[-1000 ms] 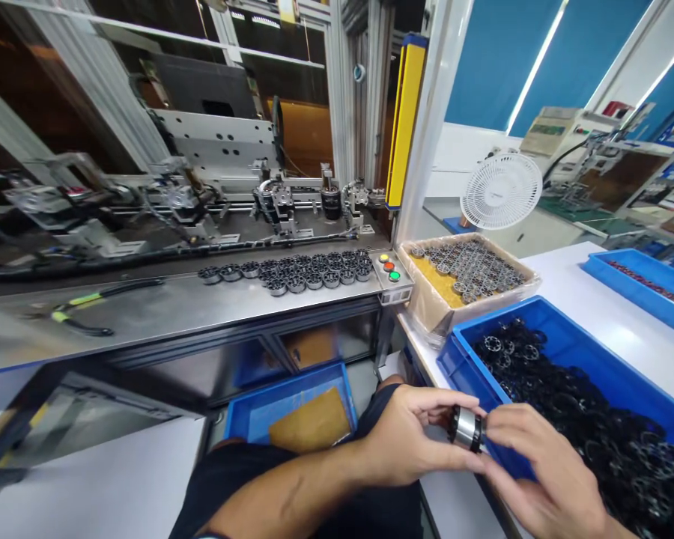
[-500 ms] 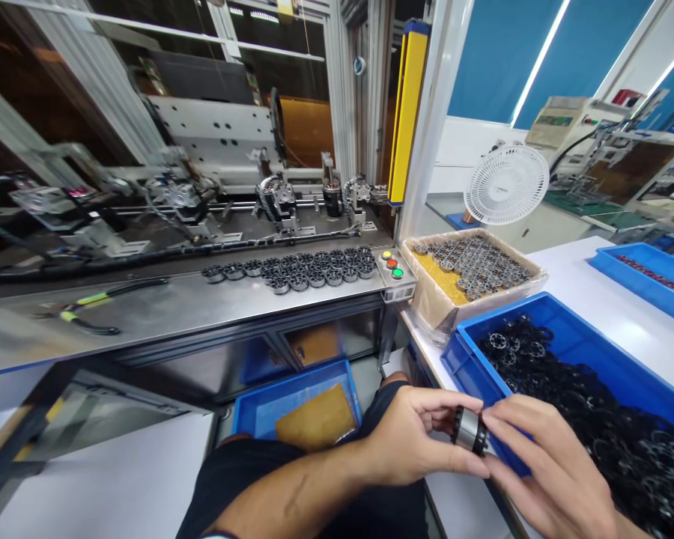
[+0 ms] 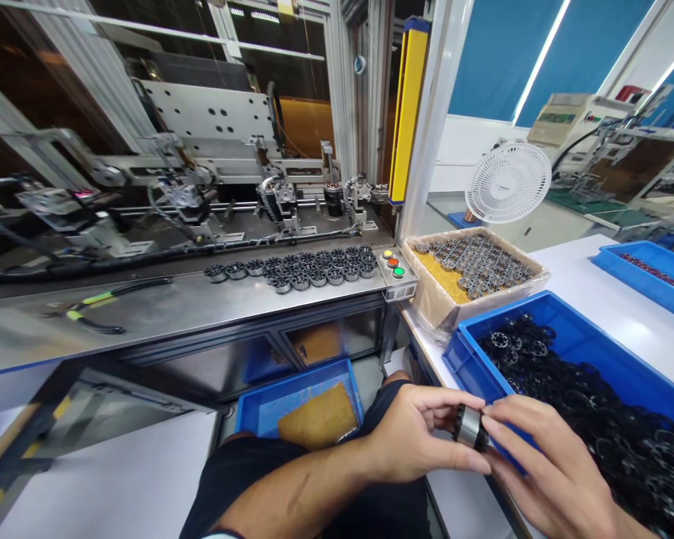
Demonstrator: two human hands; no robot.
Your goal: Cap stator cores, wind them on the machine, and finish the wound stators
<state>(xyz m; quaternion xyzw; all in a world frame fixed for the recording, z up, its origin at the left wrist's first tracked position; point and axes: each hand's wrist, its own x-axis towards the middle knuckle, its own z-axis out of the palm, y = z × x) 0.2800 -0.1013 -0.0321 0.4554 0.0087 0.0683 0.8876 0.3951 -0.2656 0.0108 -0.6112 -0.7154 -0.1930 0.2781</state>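
Observation:
Between my two hands is a small round part with a silver metal band and black toothed rims. My left hand is closed around its left side, thumb below and fingers above. The fingertips of my right hand press on its right side. Beside my right hand, a blue bin holds many loose black ring pieces. Rows of similar assembled round parts stand on the steel ledge ahead.
A plastic-lined box of metal rings stands behind the bin. Left on the ledge lie pliers. A button box, a machine and a white fan stand ahead. Another blue bin sits low.
The view has shifted very slightly. Both hands keep the round part in nearly the same place, and the machine's white plate behind has shifted up and left.

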